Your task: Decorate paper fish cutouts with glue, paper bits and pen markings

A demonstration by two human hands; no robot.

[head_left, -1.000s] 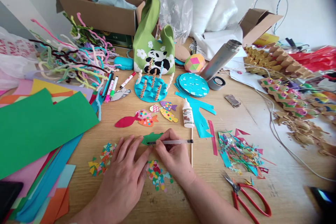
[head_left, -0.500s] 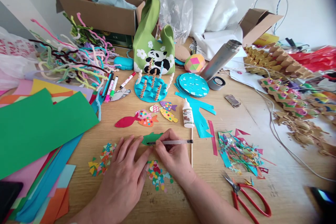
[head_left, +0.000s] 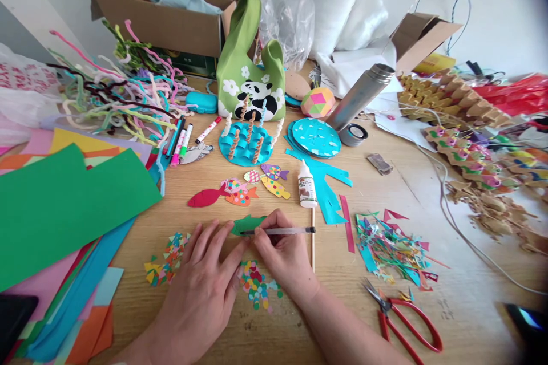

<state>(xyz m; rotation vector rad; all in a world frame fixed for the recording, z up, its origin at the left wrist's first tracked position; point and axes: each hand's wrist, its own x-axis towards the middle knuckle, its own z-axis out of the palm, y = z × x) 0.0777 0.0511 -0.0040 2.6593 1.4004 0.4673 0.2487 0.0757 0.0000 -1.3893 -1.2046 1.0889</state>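
A green paper fish (head_left: 247,223) lies on the wooden table between my hands. My right hand (head_left: 282,254) is closed round a clear pen (head_left: 291,231) with a black cap end, its tip at the fish's lower edge. With fingers stretched out flat, my left hand (head_left: 209,268) presses beside and partly over the fish's left end. Small round paper dots (head_left: 257,285) lie below, between the hands. To the left of my left hand are tiny paper triangles (head_left: 173,254). Beyond the green fish rest a plain red paper fish (head_left: 205,198) and several decorated paper fish (head_left: 242,197).
Coloured paper sheets (head_left: 77,205) spread on the left. A glue bottle (head_left: 306,185) stands ahead of my right hand, with a thin wooden stick (head_left: 313,245) below it. Red-handled scissors (head_left: 402,319) and a scrap heap (head_left: 394,248) lie right. A metal flask (head_left: 363,94) leans behind.
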